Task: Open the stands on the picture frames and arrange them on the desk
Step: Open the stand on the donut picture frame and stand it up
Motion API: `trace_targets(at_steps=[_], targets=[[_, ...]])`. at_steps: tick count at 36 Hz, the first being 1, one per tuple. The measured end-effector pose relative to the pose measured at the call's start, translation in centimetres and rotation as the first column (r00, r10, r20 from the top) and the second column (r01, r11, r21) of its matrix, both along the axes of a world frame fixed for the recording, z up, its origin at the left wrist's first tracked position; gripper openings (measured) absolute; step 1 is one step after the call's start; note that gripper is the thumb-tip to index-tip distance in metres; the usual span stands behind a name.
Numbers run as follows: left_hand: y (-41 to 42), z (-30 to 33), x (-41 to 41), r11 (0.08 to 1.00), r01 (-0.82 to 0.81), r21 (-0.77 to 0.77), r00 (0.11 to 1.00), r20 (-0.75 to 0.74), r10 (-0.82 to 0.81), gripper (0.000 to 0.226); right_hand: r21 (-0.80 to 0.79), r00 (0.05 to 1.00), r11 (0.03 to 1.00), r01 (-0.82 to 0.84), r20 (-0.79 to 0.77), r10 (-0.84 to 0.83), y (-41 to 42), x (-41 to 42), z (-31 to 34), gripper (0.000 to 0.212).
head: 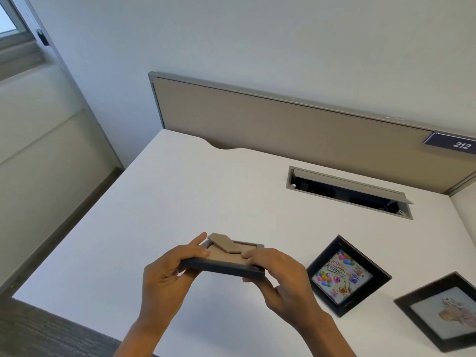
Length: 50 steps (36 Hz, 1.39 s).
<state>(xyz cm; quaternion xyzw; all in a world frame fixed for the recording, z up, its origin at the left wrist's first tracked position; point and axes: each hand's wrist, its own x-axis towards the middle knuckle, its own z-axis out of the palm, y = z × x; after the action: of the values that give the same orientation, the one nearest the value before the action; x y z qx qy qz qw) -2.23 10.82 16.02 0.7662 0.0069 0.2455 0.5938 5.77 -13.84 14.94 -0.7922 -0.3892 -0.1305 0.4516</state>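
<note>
I hold a dark picture frame (pixel 224 268) face down above the white desk (pixel 180 197), its brown backing up. Its tan cardboard stand (pixel 223 244) is lifted partly off the backing. My left hand (pixel 167 274) grips the frame's left end, thumb on the backing. My right hand (pixel 280 279) grips the right end, fingers resting on the backing near the stand. Two more dark frames lie face up on the desk to the right: one with a birthday picture (pixel 342 275) and one with a pale drawing (pixel 443 311).
An open cable tray (pixel 347 191) is sunk into the desk at the back right. A beige partition panel (pixel 296 135) runs along the desk's far edge, with a "212" label (pixel 453 143). The desk's left edge drops to grey carpet (pixel 38 331).
</note>
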Motion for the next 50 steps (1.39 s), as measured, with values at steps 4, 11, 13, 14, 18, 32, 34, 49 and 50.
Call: trace_targets(at_steps=[4, 11, 13, 14, 18, 32, 34, 49, 50], targets=[[0.4, -0.2, -0.1, 0.997, -0.006, 0.072, 0.999, 0.044, 0.003, 0.022, 0.020, 0.999, 1.000, 0.004, -0.038, -0.003, 0.0, -0.1, -0.5, 0.028], [0.2, 0.8, 0.2, 0.999, 0.019, 0.047, 0.997, 0.075, -0.022, 0.021, -0.004, 0.979, 1.000, 0.011, -0.205, -0.012, -0.1, 0.9, -0.8, 0.057], [0.2, 0.9, 0.4, 0.999, 0.022, 0.042, 0.996, 0.081, -0.026, 0.021, -0.035, 0.975, 0.999, -0.001, -0.223, -0.007, -0.1, 1.2, -0.9, 0.062], [0.2, 1.0, 0.4, 0.999, 0.025, 0.040, 0.996, 0.083, -0.028, 0.021, -0.053, 0.974, 0.999, -0.011, -0.225, -0.002, -0.1, 1.3, -1.0, 0.063], [0.1, 1.0, 0.5, 0.999, 0.035, 0.029, 0.994, 0.101, -0.038, 0.020, -0.111, 0.974, 0.993, -0.035, -0.225, 0.009, 0.1, 1.7, -1.1, 0.061], [0.6, 1.6, 0.7, 0.999, 0.040, 0.006, 0.998, 0.051, -0.040, 0.029, -0.030, 0.918, 0.997, -0.068, -0.393, 0.051, 0.9, 1.4, -0.7, 0.078], [0.6, 1.6, 0.9, 0.999, 0.041, 0.024, 0.998, 0.045, -0.042, 0.028, 0.034, 0.890, 0.998, -0.060, -0.451, 0.069, 1.1, 1.3, -0.3, 0.071], [0.5, 1.8, 2.8, 0.992, 0.051, 0.113, 0.998, -0.041, -0.047, 0.024, 0.310, 0.582, 0.943, 0.122, -0.792, 0.185, 1.1, 0.6, 1.3, 0.047], [0.4, 1.8, 3.0, 0.993, 0.061, 0.106, 0.997, -0.056, -0.055, 0.023, 0.315, 0.570, 0.939, 0.135, -0.800, 0.187, 1.0, 0.5, 1.2, 0.048]])
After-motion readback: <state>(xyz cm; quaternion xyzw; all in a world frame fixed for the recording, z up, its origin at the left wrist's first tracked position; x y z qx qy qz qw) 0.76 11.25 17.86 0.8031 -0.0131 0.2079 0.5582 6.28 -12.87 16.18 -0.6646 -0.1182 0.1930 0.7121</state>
